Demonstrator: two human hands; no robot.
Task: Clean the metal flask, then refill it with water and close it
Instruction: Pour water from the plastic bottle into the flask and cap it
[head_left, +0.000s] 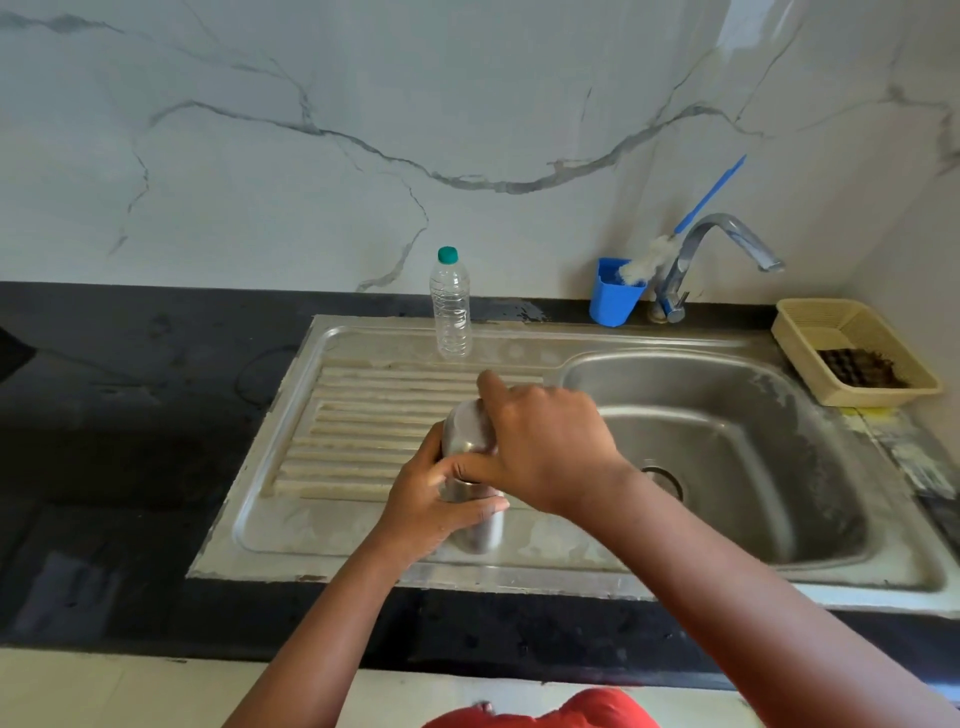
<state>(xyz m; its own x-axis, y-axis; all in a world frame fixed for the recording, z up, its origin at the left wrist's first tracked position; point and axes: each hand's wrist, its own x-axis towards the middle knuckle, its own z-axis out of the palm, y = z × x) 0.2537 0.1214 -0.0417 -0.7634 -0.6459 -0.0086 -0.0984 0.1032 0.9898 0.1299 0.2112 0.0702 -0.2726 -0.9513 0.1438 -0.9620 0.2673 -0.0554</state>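
Over the steel drainboard, the left hand grips the metal flask while the right hand clasps its cap. Behind, a blue cup holds a brush; a beige basket holds a dark scrubber.

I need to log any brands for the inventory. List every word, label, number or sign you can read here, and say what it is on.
No readable text anywhere.
Plastic bottle: clear, no label showing.
Metal flask: held in both hands, surface blurred, no marking legible.
Blue cup, basket and tap: no print visible.
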